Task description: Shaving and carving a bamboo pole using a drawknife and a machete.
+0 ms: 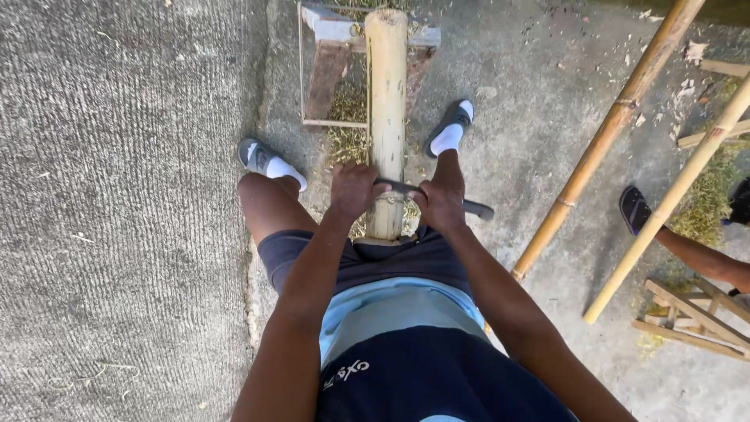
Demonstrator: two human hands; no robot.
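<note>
1. While I straddled the bamboo pole [387, 94], my left hand [353, 190] and right hand [442, 200] each closed tight around the curved blade [402, 188] lying across it.
2. Bare concrete [117, 195] lay open left of the pole; loose bamboo poles [609, 133] crowded its right.

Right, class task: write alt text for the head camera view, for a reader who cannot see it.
Seen from above, a person's left hand and right hand hold a dark blade across a pale bamboo pole that rests on a wooden stand. Shavings lie on the concrete beneath, and two more bamboo poles lie to the right.
</note>
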